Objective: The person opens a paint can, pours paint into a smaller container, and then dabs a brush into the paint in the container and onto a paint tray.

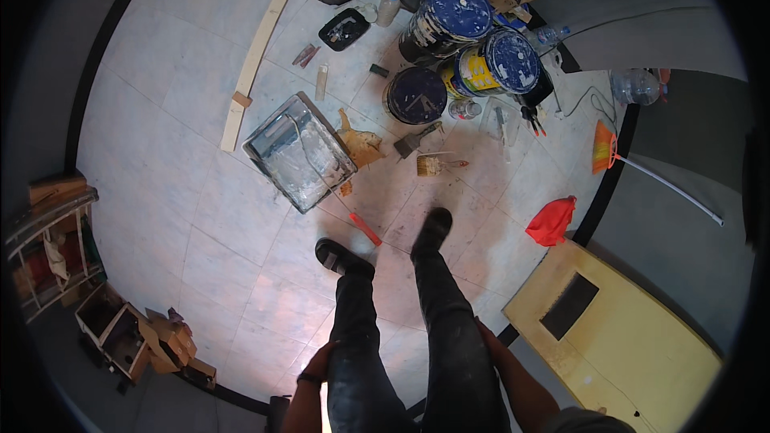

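Observation:
My left hand (319, 362) rests against the outer side of my left thigh, its fingers lying along the dark trousers and partly hidden. Against the outside of my right thigh lies my right hand (491, 342), also flat and partly covered by the leg; neither hand shows anything held. On the floor ahead of my feet stands a paint-smeared tray (273, 180). A paint roller with a red handle (366, 229) leans in it, its handle reaching toward my left shoe. Right of the tray lie a wide paintbrush (428, 165) and a dark scraper-like tool (411, 143).
Paint buckets (459, 8) stand beyond the brushes, near a black tray (345, 29) and a bottle (388, 10). A long wooden strip (258, 56) lies left. Rightward are a red cloth (551, 221), a broom (605, 148) and a yellowish panel (642, 329). Boxes (168, 341) sit lower left.

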Motion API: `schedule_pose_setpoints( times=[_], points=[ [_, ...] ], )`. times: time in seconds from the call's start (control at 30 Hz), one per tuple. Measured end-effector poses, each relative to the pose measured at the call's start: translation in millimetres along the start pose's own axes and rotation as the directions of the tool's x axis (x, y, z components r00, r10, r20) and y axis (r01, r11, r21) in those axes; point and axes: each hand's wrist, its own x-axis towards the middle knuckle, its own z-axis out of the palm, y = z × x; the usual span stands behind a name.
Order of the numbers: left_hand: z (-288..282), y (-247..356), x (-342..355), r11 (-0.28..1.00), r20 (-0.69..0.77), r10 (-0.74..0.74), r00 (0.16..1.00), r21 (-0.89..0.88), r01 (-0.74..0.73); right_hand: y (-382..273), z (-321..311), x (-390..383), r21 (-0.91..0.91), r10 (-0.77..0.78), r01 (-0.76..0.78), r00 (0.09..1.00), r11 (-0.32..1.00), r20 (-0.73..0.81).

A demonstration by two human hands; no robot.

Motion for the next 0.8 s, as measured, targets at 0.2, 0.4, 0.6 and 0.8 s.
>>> schedule_pose_setpoints(
  times=[0.2,0.4,0.6,0.8],
  points=[
    [40.5,113.9,-28.1,0.626,-0.109,0.519,0.848,0.724,-0.29,-67.6,-72.5,122.8,-0.83,-0.73,0.163,0.584,0.533,-0.355],
    [177.8,226.1,8.0,0.215,0.148,0.882,0.448,0.718,-0.661,-279.2,-63.5,323.7,-0.069,-0.609,0.605,0.789,0.793,-0.081],
    [240.9,301.2,30.0,-0.287,0.537,0.555,0.635,0.84,-0.46,-364.1,-30.2,421.0,-0.069,-0.626,0.629,0.777,0.774,0.059],
    [256.1,315.5,7.3,-0.312,0.365,0.931,-0.026,0.755,-0.577,-375.4,2.1,472.2,-0.286,-0.946,0.911,0.24,0.297,-0.219]
  ],
)
